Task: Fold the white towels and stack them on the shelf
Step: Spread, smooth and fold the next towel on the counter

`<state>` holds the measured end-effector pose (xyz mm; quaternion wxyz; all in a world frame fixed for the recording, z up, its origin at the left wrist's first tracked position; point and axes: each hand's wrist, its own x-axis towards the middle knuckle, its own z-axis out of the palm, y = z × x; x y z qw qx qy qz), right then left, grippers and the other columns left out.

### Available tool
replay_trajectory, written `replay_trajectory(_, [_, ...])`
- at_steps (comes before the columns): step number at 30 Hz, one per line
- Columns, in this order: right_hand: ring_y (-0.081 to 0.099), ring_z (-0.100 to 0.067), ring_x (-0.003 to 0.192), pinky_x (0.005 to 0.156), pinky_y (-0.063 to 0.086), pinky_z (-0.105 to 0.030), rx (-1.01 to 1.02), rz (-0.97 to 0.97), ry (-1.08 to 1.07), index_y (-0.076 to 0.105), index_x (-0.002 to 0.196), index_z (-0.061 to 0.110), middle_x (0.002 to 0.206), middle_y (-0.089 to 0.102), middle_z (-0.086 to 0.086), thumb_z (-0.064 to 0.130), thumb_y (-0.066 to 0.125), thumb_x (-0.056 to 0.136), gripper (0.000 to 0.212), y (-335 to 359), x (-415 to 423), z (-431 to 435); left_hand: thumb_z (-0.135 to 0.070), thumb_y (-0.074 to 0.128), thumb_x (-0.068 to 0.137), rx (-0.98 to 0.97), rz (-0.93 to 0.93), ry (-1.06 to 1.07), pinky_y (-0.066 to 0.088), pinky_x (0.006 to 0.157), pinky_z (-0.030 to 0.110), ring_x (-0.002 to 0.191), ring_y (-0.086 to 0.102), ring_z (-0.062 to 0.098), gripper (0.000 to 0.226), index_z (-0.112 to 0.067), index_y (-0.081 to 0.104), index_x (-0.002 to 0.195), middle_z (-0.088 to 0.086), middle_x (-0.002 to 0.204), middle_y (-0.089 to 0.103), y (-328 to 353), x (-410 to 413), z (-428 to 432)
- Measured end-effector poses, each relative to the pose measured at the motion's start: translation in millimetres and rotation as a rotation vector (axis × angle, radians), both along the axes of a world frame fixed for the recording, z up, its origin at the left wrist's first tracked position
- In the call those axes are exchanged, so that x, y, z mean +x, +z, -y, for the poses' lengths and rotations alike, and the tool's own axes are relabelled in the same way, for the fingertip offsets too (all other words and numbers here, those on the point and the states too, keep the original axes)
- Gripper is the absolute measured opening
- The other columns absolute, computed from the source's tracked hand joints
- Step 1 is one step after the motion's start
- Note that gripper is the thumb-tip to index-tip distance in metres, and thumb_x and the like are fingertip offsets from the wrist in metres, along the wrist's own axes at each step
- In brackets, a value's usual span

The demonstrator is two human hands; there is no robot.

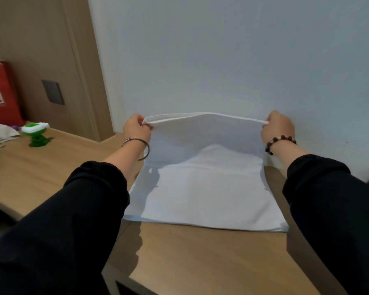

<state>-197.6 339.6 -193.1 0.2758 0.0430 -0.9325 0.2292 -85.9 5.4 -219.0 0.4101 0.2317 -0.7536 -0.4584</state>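
A white towel [211, 199] lies on a wooden table [200, 262]. The left hand [134, 129] pinches the towel's far corner at ten o'clock from its middle. The right hand [278, 129] pinches the other far corner at two o'clock. The far edge is held up off the table, and the near part lies flat. A red bag [0, 92] and a green toy [35, 135] sit far off at nine o'clock.
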Motion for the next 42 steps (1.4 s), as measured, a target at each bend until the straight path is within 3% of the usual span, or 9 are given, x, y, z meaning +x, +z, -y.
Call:
replay_trajectory(9, [0.049,-0.027,0.07,0.058,0.033,-0.028,-0.508,-0.07,0.019,0.05,0.078,0.011,0.074,0.053,-0.007,-0.003,0.046,0.077,0.015,-54,97,-25,-0.006,0.069,0.078,0.236,-0.09,-0.147,0.054,0.082,0.039,0.079,0.064,0.021,0.017,-0.021,0.062,0.074,0.005,0.079,0.068,-44,102,-16])
replay_trajectory(13, [0.053,-0.029,0.076,0.061,0.032,-0.028,-0.542,-0.037,0.058,0.057,0.077,0.008,0.084,0.06,-0.014,-0.007,0.052,0.072,0.017,-88,134,-40,-0.004,0.067,0.078,0.339,-0.043,-0.181,0.054,0.074,0.031,0.073,0.065,0.02,0.016,-0.019,0.065,0.076,0.004,0.075,0.068,-71,141,-18])
replay_trajectory(16, [0.054,-0.025,0.084,0.072,0.04,-0.027,-0.465,0.214,0.09,0.061,0.075,0.014,0.1,0.062,-0.014,-0.007,0.048,0.077,0.025,-113,144,-52,0.004,0.058,0.078,0.405,0.138,-0.158,0.047,0.059,0.029,0.058,0.058,0.02,0.021,-0.015,0.063,0.071,0.007,0.065,0.064,-95,159,-18])
replay_trajectory(21, [0.065,-0.038,0.09,0.083,0.053,-0.048,-0.752,0.479,0.082,0.062,0.076,0.01,0.099,0.065,-0.02,0.003,0.048,0.086,0.019,-117,143,-58,-0.009,0.05,0.086,0.477,0.174,-0.098,0.041,0.055,0.029,0.057,0.052,0.021,0.013,-0.013,0.057,0.077,0.012,0.079,0.061,-99,161,-16])
replay_trajectory(25, [0.059,-0.03,0.074,0.068,0.045,-0.034,-0.684,0.43,0.064,0.063,0.072,0.003,0.081,0.065,-0.015,0.02,0.056,0.086,0.023,-117,146,-59,-0.027,0.063,0.084,0.264,0.275,-0.076,0.047,0.065,0.031,0.068,0.059,0.024,0.014,-0.017,0.058,0.093,0.006,0.092,0.061,-100,162,-23])
replay_trajectory(28, [0.062,-0.024,0.084,0.078,0.054,-0.039,-0.743,0.514,0.153,0.064,0.095,0.007,0.102,0.062,-0.009,0.01,0.061,0.086,0.009,-121,145,-61,-0.022,0.064,0.083,0.192,0.333,-0.072,0.048,0.068,0.031,0.075,0.059,0.022,0.025,-0.015,0.06,0.107,0.004,0.098,0.058,-96,163,-31])
replay_trajectory(31, [0.059,-0.028,0.103,0.083,0.053,-0.04,-0.648,0.506,0.175,0.061,0.117,0.01,0.122,0.057,-0.013,0.006,0.062,0.085,0.033,-123,142,-63,-0.011,0.058,0.083,0.217,0.331,-0.108,0.044,0.057,0.027,0.063,0.055,0.013,0.028,-0.019,0.059,0.109,0.002,0.087,0.059,-94,163,-35])
replay_trajectory(36, [0.055,-0.027,0.108,0.062,0.043,-0.024,-0.609,0.485,0.184,0.066,0.113,0.016,0.13,0.054,-0.016,0.001,0.058,0.083,0.035,-125,143,-63,-0.004,0.055,0.082,0.269,0.298,-0.201,0.041,0.049,0.021,0.058,0.049,0.014,0.034,-0.021,0.063,0.11,0.0,0.078,0.058,-87,173,-31])
replay_trajectory(42, [0.054,-0.022,0.096,0.076,0.042,-0.028,-0.553,0.452,0.142,0.067,0.113,0.014,0.127,0.057,-0.012,-0.002,0.055,0.08,0.038,-122,148,-57,-0.001,0.051,0.083,0.14,0.35,-0.334,0.04,0.062,0.028,0.069,0.048,0.016,0.037,-0.021,0.063,0.111,0.001,0.085,0.054,-88,185,-22])
